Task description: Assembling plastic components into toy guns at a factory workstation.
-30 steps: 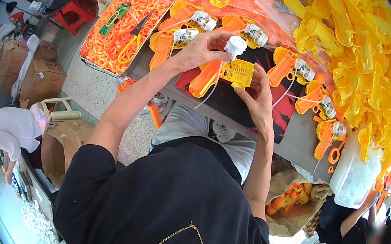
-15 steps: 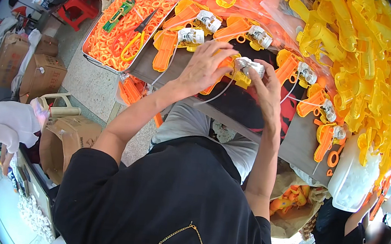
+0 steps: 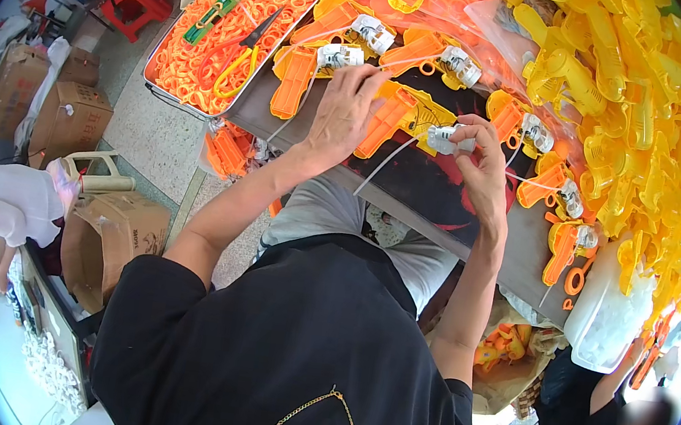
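Cylinder (image 3: 450,140), white, is what we have in hand, just right of center in the upper half of frame. The right hand (image 3: 486,167) pinches it between thumb and fingers at its right end. Its left end is right beside the yellow shell (image 3: 431,115); we can't tell if they touch.

The left hand (image 3: 341,115) is at upper center, fingers extended and close together, next to the orange grip (image 3: 387,125) that sits on the shell. We can't tell if those fingers press on the grip or just hover. A thin white tube (image 3: 384,165) curves from near the shell toward the lower left, past the edge of the black-and-red mat (image 3: 403,188).

Around the work, we count six similar assemblies (image 3: 291,79), orange on yellow with white cylinders: three along the upper center, three stepping down to the right.

Upper left: we have a metal tray (image 3: 176,101) full of small orange rings (image 3: 177,52), a green tool (image 3: 214,17) and a dark-bladed cutter (image 3: 261,30) with red and yellow handles on top. Upper right: big heap of yellow shells (image 3: 610,93). Below that, a translucent white tub (image 3: 602,334).
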Demonstrator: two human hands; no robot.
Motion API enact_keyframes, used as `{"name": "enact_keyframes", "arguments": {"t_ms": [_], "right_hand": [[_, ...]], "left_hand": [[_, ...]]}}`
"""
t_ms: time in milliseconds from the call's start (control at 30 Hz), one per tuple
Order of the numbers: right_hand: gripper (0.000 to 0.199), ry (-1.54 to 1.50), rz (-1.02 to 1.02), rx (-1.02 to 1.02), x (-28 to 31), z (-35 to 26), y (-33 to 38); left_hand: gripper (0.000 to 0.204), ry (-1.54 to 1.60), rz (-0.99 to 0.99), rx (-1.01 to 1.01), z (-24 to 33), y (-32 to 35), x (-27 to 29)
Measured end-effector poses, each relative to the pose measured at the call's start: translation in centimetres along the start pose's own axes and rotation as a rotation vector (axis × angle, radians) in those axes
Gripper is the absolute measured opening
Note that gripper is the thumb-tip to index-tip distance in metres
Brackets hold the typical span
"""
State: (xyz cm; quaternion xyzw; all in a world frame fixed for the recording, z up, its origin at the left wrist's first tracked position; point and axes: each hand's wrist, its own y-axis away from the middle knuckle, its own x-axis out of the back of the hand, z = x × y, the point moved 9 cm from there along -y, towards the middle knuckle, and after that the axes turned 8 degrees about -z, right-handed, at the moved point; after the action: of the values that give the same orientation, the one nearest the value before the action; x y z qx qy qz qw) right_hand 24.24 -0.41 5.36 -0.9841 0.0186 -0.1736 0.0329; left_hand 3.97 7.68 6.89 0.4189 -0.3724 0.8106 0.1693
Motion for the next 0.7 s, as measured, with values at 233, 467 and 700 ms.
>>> {"name": "enact_keyframes", "arguments": {"t_ms": [233,467,700], "right_hand": [[0.023,0.661,0.285,0.203,-4.1,-4.8,0.1],[0.049,0.816,0.37,0.076,-6.9,-3.1,-0.4],[0.033,0.295,0.436,0.094,-4.9,-1.1,-1.1]], "left_hand": [[0.041,-0.041,-0.098,0.134,-1.1,0.4,-1.4],[0.042,0.751,-0.053,0.418,-2.7,0.0,-3.3],[0.025,0.663,0.123,0.087,1.3,-1.2,-0.6]]}}
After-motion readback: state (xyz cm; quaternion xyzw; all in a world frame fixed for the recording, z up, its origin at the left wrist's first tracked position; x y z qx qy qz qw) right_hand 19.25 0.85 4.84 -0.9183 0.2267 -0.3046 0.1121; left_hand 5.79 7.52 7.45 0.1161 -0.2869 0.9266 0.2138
